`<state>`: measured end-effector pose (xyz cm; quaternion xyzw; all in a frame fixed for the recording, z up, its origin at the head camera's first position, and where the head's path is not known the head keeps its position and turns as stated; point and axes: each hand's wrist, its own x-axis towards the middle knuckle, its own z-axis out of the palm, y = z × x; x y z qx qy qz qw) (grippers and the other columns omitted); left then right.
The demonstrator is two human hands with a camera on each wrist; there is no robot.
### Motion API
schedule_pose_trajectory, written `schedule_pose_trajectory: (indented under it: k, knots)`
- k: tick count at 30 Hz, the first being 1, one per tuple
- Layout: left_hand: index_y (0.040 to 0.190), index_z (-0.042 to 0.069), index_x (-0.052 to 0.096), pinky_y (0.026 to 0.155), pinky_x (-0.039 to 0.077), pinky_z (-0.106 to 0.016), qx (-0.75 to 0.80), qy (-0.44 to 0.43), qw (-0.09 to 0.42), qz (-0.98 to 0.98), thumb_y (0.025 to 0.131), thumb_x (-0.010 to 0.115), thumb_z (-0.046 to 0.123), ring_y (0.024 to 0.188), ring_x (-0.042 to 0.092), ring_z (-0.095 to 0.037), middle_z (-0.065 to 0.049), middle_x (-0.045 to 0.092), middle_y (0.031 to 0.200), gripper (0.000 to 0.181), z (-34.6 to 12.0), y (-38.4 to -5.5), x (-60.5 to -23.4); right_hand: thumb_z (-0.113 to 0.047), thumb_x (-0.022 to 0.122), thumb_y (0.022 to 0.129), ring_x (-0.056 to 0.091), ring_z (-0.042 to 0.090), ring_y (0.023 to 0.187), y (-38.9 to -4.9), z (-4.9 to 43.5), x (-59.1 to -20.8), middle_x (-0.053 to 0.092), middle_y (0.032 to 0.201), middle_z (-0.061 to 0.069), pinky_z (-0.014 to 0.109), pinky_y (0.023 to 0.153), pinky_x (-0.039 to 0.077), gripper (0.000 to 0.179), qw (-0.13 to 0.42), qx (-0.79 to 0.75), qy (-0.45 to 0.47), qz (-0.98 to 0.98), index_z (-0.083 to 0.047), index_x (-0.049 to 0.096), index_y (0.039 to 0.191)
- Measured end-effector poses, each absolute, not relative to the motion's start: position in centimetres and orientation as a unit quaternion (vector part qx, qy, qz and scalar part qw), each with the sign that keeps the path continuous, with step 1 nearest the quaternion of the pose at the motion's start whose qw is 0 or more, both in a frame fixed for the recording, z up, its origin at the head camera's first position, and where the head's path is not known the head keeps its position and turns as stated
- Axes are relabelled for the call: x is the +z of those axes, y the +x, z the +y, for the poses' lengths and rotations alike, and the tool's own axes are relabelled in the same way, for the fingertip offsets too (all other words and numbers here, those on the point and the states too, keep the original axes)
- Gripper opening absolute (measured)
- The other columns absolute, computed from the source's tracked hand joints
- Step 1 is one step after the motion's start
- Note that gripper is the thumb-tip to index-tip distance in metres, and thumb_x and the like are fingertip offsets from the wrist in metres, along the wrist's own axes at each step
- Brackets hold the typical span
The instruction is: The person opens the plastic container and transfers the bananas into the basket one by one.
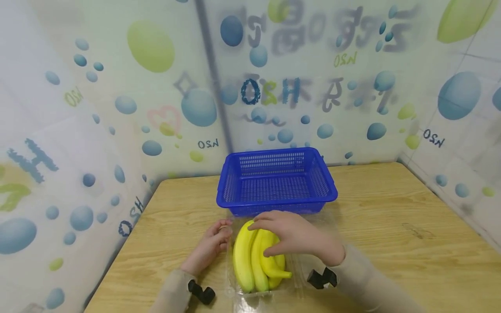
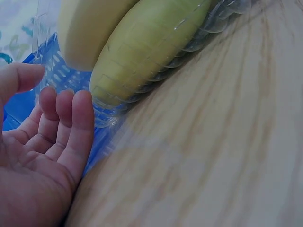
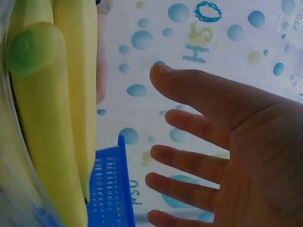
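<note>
Several yellow bananas [image 1: 244, 256] lie side by side in a clear plastic box [image 1: 298, 278] on the wooden table. My left hand [image 1: 209, 245] is at the box's left side, palm visible in the left wrist view. Its fingers [image 2: 81, 113] are loosely bent close to the box wall, thumb apart; whether they touch the plastic I cannot tell. Over the bananas' far right part hovers my right hand [image 1: 293, 234], covering some of them from the head view. In the right wrist view its thumb and fingers [image 3: 189, 163] are spread, holding nothing, apart from the bananas [image 3: 42, 118].
Just behind the box, a blue perforated plastic basket [image 1: 278, 203] stands near the back wall. The wooden table [image 1: 391, 226] extends to both sides. Walls with blue and green dots [image 1: 156, 95] enclose its back and sides.
</note>
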<state>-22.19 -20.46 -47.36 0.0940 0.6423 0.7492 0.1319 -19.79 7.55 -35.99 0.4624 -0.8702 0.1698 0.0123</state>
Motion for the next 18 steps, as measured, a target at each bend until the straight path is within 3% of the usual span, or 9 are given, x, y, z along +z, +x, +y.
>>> schedule_pose_trajectory:
  k: [5,9,18]
  knots:
    - [0.117,0.007,0.044,0.063,0.046,-0.021,0.745,0.102,0.131,0.646,0.097,0.052,0.008,0.068,0.047,-0.006,0.003,0.046,0.082,0.022,-20.5,-22.1,-47.3,-0.036,0.079,0.079,0.039,0.022,0.134,-20.2,6.4,-36.8,0.043,0.147,0.002,0.045,0.104,0.038,0.069,-0.010,0.148,0.504,-0.851,-0.027,0.049,0.140]
    - [0.117,0.008,0.043,0.064,0.047,-0.021,0.745,0.105,0.131,0.646,0.098,0.051,0.007,0.068,0.049,-0.006,0.003,0.047,0.082,0.021,-20.5,-22.0,-47.3,-0.034,0.081,0.078,0.035,0.022,0.137,-20.7,5.9,-37.4,0.041,0.149,0.003,0.044,0.106,0.035,0.072,-0.021,0.140,0.527,-0.838,-0.027,0.049,0.141]
    - [0.117,0.007,0.044,0.064,0.047,-0.021,0.749,0.101,0.132,0.641,0.097,0.050,0.005,0.068,0.049,-0.005,0.003,0.047,0.082,0.021,-20.5,-22.1,-47.3,-0.035,0.081,0.076,0.026,0.028,0.142,-21.2,5.3,-38.0,0.035,0.153,0.001,0.056,0.107,0.030,0.075,-0.057,0.126,0.546,-0.826,-0.031,0.047,0.143]
